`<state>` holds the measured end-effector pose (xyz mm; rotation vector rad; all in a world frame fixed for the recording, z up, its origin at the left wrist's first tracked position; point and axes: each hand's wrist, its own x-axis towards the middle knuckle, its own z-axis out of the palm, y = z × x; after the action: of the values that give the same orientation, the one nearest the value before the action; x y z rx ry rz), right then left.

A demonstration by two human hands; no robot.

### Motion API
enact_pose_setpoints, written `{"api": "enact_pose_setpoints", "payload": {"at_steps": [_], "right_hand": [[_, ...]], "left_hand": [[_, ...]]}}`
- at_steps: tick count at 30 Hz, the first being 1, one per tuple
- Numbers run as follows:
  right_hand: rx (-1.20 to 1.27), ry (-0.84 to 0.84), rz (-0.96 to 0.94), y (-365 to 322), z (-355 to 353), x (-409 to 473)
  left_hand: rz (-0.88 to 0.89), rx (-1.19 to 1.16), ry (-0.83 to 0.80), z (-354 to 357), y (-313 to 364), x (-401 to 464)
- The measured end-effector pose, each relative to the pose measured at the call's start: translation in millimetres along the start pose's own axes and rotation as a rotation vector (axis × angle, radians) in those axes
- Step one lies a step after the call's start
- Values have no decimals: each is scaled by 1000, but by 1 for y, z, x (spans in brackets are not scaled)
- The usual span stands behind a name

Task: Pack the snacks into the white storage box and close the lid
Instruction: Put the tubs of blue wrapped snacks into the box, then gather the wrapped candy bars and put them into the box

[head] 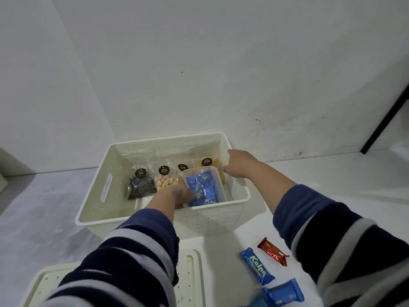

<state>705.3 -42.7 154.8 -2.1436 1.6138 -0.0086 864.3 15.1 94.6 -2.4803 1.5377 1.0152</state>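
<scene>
We log both hands clamped on a clear tub (204,185) of blue snack packs, left hand (177,194), right hand (238,165), tub inside the white storage box (141,218), lid (190,278) and three bars on the counter (39,218), nearest a blue Kalpa bar (256,265).

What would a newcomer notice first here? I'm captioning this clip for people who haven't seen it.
Most striking is the clear tub of blue snack packets held by the left hand and right hand inside the white storage box. Behind it, bagged sweets line the far wall, including black liquorice wheels. Nearer the camera, the lid lies on the surface beside a blue Kalpa bar and a red bar.
</scene>
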Motion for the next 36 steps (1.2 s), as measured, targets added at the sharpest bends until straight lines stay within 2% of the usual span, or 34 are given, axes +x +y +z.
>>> {"api": "enact_pose_setpoints", "payload": {"at_steps": [7,20,26,29,36], "right_hand": [[14,-15,-41,15,23,-8],[-46,-37,-66,25,36,-17],[-38,-47,-84,36,19,-47],[-36,-42,-72,47,12,-75],[-118,-82,29,91,12,-156]], "left_hand": [[69,-222,-100,4,15,-2],[78,-258,-43,8,27,-14],[223,-190,90,3,37,-44],[351,-140,166,7,51,-70],[585,-74,290,46,78,-132]]}}
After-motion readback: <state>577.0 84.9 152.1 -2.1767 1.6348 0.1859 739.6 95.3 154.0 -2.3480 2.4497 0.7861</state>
